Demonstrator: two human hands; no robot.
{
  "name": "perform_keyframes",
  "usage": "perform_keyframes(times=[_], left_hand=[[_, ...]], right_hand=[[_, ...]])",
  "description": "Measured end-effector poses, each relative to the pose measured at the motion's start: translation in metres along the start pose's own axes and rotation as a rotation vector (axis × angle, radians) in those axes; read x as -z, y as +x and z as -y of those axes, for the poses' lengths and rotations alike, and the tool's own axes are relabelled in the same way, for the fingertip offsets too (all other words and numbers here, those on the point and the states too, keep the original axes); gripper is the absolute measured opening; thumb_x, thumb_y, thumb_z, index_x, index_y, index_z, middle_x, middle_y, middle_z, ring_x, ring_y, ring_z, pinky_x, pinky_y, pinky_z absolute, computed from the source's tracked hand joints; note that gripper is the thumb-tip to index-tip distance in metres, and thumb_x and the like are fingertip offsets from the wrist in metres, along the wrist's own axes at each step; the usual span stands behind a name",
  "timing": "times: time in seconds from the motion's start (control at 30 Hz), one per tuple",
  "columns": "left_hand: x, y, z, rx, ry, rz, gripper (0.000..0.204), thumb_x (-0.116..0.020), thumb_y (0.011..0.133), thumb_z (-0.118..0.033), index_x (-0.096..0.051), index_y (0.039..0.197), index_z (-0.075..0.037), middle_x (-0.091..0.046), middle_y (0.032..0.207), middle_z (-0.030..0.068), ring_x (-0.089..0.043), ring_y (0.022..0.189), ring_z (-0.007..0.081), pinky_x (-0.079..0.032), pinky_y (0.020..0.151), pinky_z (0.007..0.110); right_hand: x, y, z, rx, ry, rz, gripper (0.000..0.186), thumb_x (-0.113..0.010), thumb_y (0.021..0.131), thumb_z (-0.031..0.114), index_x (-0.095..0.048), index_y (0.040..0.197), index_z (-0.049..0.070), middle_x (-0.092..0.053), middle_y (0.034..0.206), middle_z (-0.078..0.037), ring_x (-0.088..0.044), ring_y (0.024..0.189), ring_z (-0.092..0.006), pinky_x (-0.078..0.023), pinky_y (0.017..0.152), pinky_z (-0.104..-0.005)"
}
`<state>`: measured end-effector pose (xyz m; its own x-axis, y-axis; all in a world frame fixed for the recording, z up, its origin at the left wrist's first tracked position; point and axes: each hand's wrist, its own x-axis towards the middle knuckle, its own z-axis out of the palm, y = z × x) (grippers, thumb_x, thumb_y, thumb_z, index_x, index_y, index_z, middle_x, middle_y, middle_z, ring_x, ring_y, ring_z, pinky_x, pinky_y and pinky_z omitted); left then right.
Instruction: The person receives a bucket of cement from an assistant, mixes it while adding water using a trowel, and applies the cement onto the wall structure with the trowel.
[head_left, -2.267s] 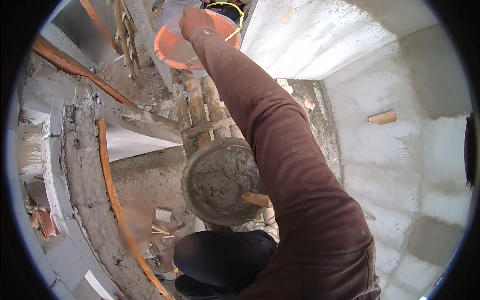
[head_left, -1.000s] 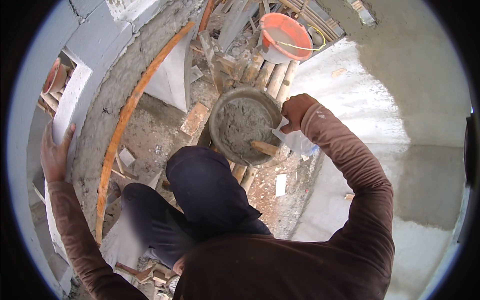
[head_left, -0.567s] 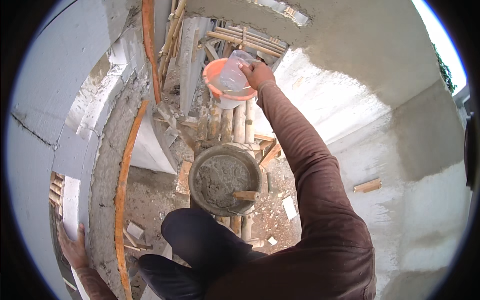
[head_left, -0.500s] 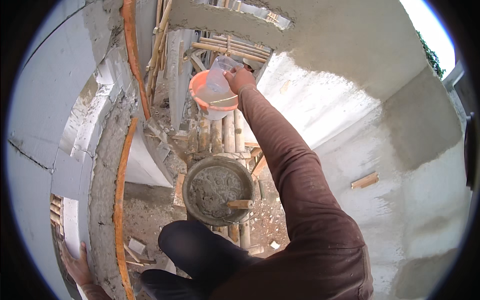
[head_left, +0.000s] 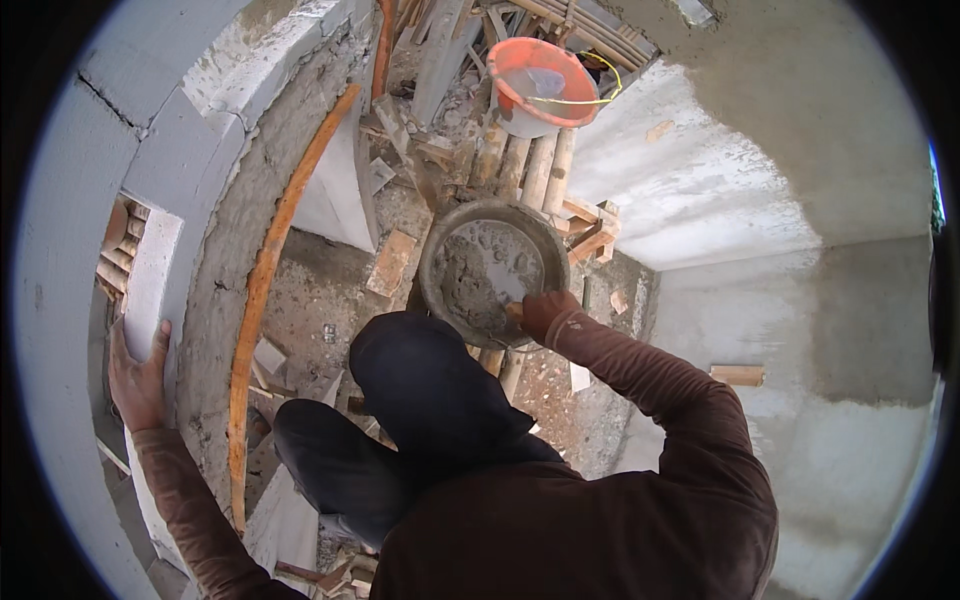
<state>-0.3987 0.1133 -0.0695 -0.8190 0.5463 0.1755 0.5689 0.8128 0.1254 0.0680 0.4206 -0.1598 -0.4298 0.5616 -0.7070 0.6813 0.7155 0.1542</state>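
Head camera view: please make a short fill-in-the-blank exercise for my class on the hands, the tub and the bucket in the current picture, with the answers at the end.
1. The right hand grips a tool handle made of ____, above the tub of grey mortar.
2. A clear plastic container lies ____ the bucket.
3. The bucket's thin handle is ____ in colour.
4. In the picture, the long wooden strip lies to the ____ of the left hand.

Missing words: wood; inside; yellow; right.

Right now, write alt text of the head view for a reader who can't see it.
The right-hand grip holds a wooden handle over a tub of wet mortar. The left-hand grip rests on a pale ledge; beyond the tub, an orange bucket stands on poles.
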Motion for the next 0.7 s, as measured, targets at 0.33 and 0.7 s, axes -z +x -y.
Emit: perform_keyframes(times=[0.33, 0.7], left_hand=[[0.0, 0.0, 0.003, -0.022, -0.066, -0.023, 0.089, -0.068, 0.08, -0.065, -0.052, 0.134, 0.005, -0.057, 0.133, 0.0242, -0.053, 0.126, 0.0373, -0.041, 0.106, 0.043], [0.007, -0.004, -0.007, 0.003, -0.02, -0.007, 0.093, -0.066, 0.079, -0.068, -0.052, 0.133, 0.006, -0.058, 0.13, 0.0262, -0.054, 0.124, 0.0397, -0.042, 0.103, 0.045]], right_hand=[[0.037, -0.049, -0.049, -0.113, -0.182, -0.336, 0.027, -0.055, 0.091, 0.022, -0.061, 0.111, 0.004, -0.071, 0.089, -0.017, -0.071, 0.083, -0.031, -0.056, 0.072, -0.0414], [-0.028, -0.043, -0.017, -0.128, 0.616, -0.106, 0.04, -0.063, 0.09, 0.038, -0.069, 0.095, -0.001, -0.069, 0.088, -0.021, -0.068, 0.074, -0.0284, -0.053, 0.066, -0.0403]])
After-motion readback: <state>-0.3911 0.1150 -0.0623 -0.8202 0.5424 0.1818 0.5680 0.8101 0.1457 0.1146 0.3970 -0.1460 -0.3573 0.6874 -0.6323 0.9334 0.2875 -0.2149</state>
